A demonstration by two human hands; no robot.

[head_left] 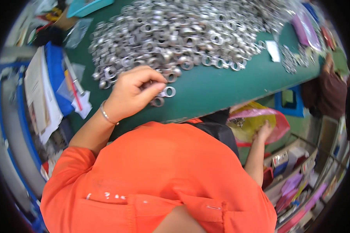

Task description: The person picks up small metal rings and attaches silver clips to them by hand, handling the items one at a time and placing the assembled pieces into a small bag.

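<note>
My left hand [134,91] is at the near edge of a big heap of silvery metal rings [175,35] on a green table. Its fingers are curled, with thumb and forefinger close together. Beside the thumb lie a loose bright ring [169,91] and a duller one [158,101]. What the curled fingers hold, if anything, is hidden. Low on the right, below the table edge, my right hand [263,131] reaches to the mouth of a yellow and pink plastic bag [249,128]. A few small metal pieces [239,122] show inside the bag. The right fingers are blurred and partly hidden.
The green tabletop [214,87] ends in a worn edge at my body. At its right lie a white paper slip [273,51], a smaller metal heap [289,60] and a purple package [305,29]. Papers and a blue folder [54,66] stand left. Another person [332,91] is at right.
</note>
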